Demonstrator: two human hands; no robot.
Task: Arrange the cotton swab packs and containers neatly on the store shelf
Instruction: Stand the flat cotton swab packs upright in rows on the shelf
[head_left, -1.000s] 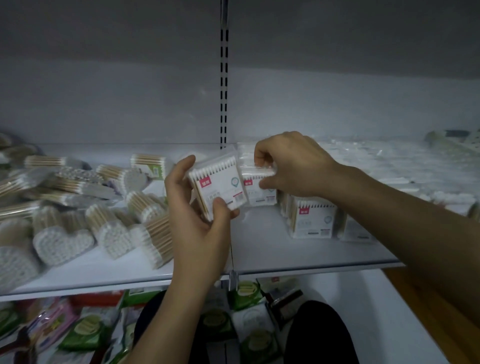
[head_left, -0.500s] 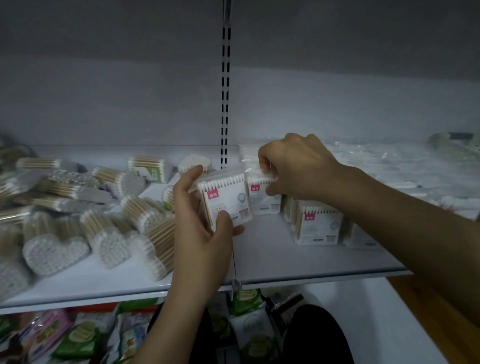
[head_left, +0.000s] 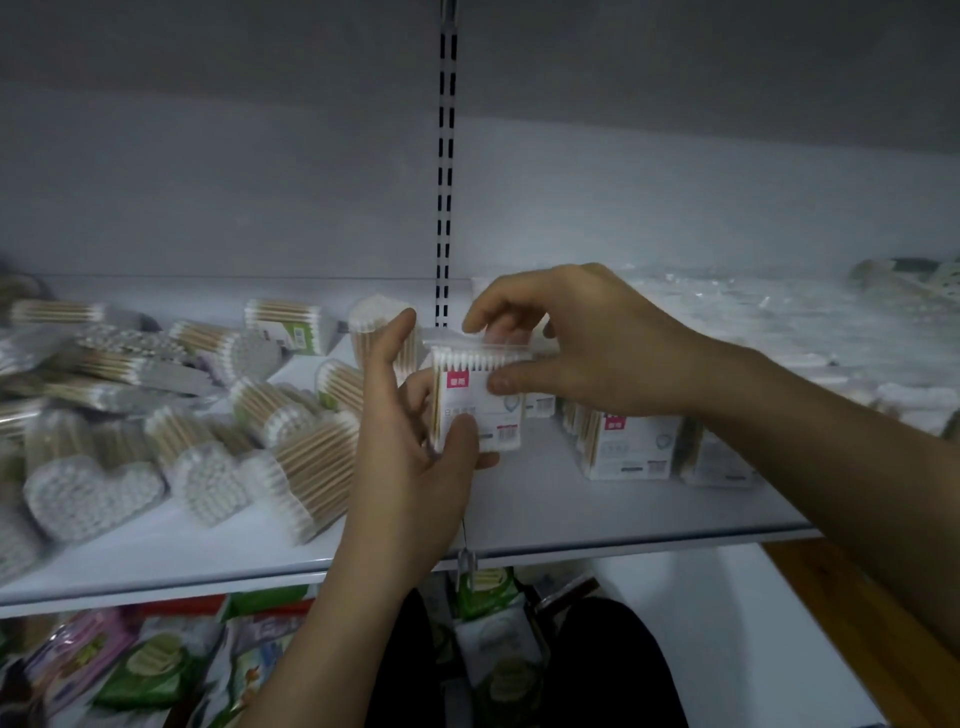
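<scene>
A square cotton swab pack (head_left: 480, 410) with a white label and a pink tag is held upright above the white shelf (head_left: 545, 499). My left hand (head_left: 415, 457) grips its left side and bottom. My right hand (head_left: 576, 343) pinches its top edge and front, thumb on the label. Two more square packs (head_left: 631, 447) stand on the shelf to the right, one partly hidden by my right forearm. Heart-shaped swab containers (head_left: 93, 493) and round bundles of wooden swabs (head_left: 270, 410) lie jumbled on the shelf's left half.
A slotted upright rail (head_left: 445, 171) runs up the back wall behind the hands. Clear-wrapped white goods (head_left: 779, 322) fill the shelf's back right. Green and pink packets (head_left: 156, 670) crowd the lower shelf. A wooden floor strip (head_left: 852, 613) shows at the lower right.
My right hand has left the pack standing on the shelf and come onto the top of the pack in my left hand. That pack now sits more upright and a little further right.
</scene>
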